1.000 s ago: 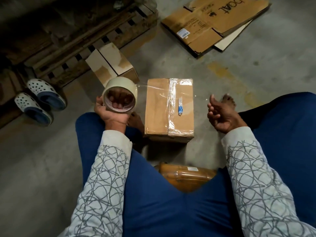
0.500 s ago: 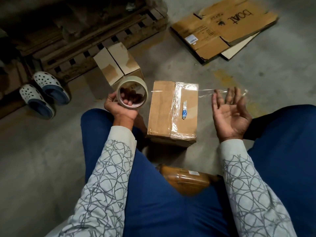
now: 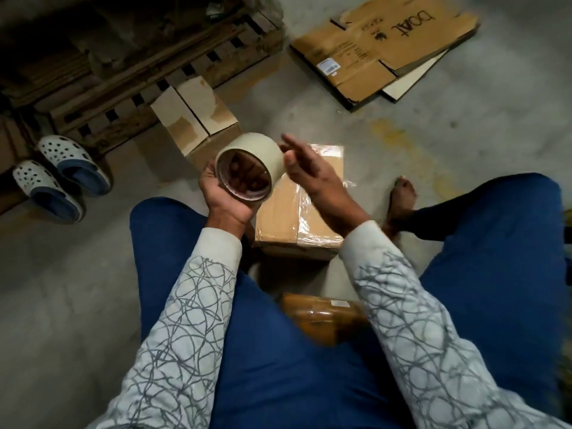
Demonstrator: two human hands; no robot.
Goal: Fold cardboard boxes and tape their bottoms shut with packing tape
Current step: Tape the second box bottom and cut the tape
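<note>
My left hand [image 3: 224,196] holds a roll of clear packing tape [image 3: 250,164], fingers through its core, raised above the floor. My right hand [image 3: 309,168] reaches across with fingers spread and touches the roll's right side. Below both hands a small brown cardboard box [image 3: 278,218] sits on the concrete floor between my knees. A shiny strip of tape [image 3: 315,224] runs along its top. My right forearm hides the middle of the box.
A second small box [image 3: 198,119] with closed flaps stands behind the roll. Flattened cardboard sheets [image 3: 383,48] lie at the back right. A wooden pallet [image 3: 130,66] and a pair of clogs [image 3: 62,174] are on the left. A brown wrapped parcel [image 3: 322,317] lies under my legs.
My right hand swung left from beside the box to the tape roll. My left hand lifted the roll up and nearer to me. The stretched tape strip is no longer seen.
</note>
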